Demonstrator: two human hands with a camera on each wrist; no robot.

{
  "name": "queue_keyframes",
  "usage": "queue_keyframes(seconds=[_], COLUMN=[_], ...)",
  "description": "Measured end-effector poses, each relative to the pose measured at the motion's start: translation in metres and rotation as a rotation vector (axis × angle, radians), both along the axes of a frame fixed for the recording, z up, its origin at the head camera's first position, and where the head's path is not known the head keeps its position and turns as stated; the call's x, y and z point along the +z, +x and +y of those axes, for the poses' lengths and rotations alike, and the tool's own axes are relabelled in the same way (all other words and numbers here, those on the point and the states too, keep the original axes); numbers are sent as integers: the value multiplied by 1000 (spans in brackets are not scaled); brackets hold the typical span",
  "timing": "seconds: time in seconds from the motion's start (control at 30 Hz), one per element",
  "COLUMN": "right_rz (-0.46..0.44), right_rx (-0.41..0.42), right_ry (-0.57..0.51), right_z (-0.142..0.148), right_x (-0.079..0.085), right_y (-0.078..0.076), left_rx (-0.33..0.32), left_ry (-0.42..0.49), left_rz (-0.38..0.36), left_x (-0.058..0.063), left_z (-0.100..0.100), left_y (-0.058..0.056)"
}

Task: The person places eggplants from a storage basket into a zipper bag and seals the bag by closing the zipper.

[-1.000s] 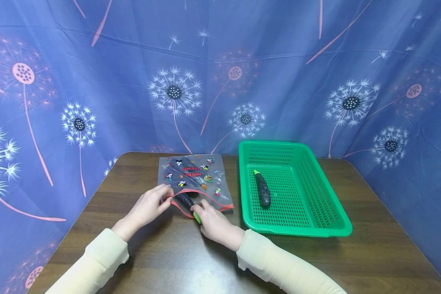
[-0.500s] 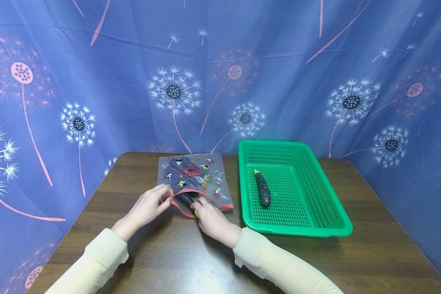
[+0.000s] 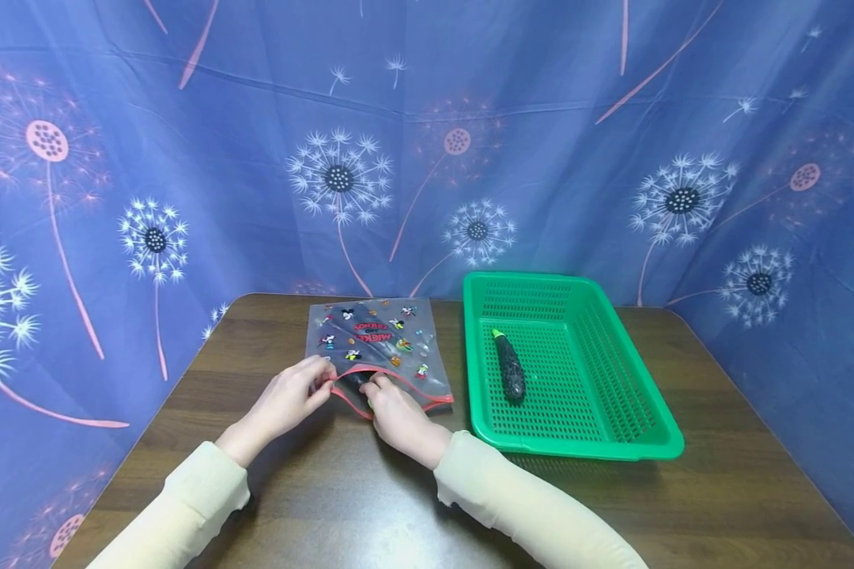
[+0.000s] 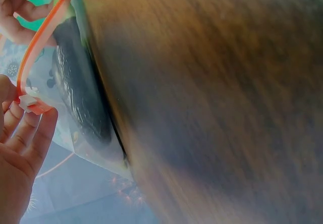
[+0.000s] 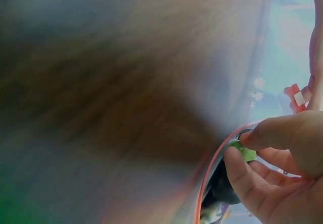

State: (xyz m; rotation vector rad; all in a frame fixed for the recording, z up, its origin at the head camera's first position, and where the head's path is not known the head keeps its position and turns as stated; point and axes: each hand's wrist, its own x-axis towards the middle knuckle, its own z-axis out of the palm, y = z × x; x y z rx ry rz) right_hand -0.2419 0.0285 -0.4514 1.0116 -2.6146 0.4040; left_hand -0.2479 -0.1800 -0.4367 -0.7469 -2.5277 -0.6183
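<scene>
A clear zip bag [image 3: 327,324] with red edging and cartoon prints lies on the table, its mouth toward me. My left hand [image 3: 277,403] pinches the left end of the red zip edge, where a white slider [image 4: 28,103] shows in the left wrist view. Inside the mouth, my right hand [image 3: 407,424] grips a dark eggplant [image 4: 81,88] near its green stem end [image 5: 246,152]. Most of that eggplant is within the bag. Another dark rounded shape [image 5: 222,183] shows behind the stem in the right wrist view; its kind is unclear.
To the right of the bag stands a green slotted basket [image 3: 665,431] holding one dark eggplant [image 3: 511,371] with a green tip. Brown wooden table [image 3: 313,506] lies in front. A blue dandelion-print cloth [image 3: 569,174] hangs behind and at both sides.
My right hand has moved left and slightly away from me, pushing the eggplant deeper into the bag; less of its green end shows. My left hand has stayed in place.
</scene>
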Motion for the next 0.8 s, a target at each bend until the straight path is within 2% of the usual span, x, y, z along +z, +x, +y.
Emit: queue_keyframes(seconds=[0.37,0.57,0.8], right_rz=[17,0,24], right_rx=[-46,-45,-33], right_ry=[39,42,48], right_z=[-17,-22,-24], right_x=[-1,-2,-4], right_y=[-9,-14,-21], left_rx=[-8,-10,-18], left_ry=[-1,5,10], left_rz=[-4,11,36], left_x=[-1,-1,-2], left_z=[0,0,0], left_y=[-1,-1,-2])
